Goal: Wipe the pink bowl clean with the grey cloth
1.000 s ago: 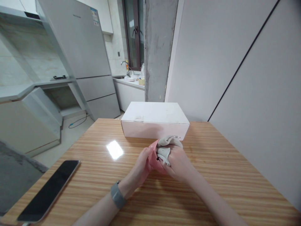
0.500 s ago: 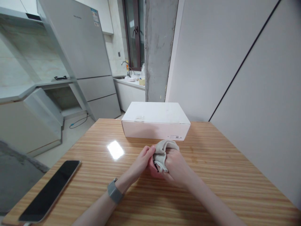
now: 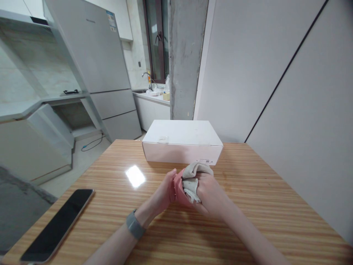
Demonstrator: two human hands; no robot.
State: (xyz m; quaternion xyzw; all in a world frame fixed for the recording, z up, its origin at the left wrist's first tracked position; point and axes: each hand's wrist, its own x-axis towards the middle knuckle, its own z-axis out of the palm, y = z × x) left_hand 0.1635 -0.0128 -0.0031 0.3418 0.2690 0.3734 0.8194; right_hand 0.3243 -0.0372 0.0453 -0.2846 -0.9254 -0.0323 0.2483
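A small pink object point(image 3: 179, 192), hollow-looking on its right side, is held just above the middle of the table; I cannot make out its kind. My left hand point(image 3: 166, 187), with a grey band on its wrist, grips it from the left, thumb up and fingers mostly hidden. My right hand point(image 3: 210, 193) is closed on a crumpled light grey cloth point(image 3: 191, 185). That cloth presses against the pink object's right side and partly covers it. One fold of the cloth loops over the top of the right hand's fingers.
A white closed box point(image 3: 182, 151) stands right behind my hands. At the left edge of the wood-grain table point(image 3: 110, 221) lies a black-screened phone point(image 3: 59, 224) with a cable end. Beyond are a fridge point(image 3: 110, 66), a sink counter and a concrete pillar point(image 3: 186, 59).
My left thumb has come off the cloth and now points up at the pink object's left side. The pink object has turned slightly, and the cloth and right hand have shifted a little right.
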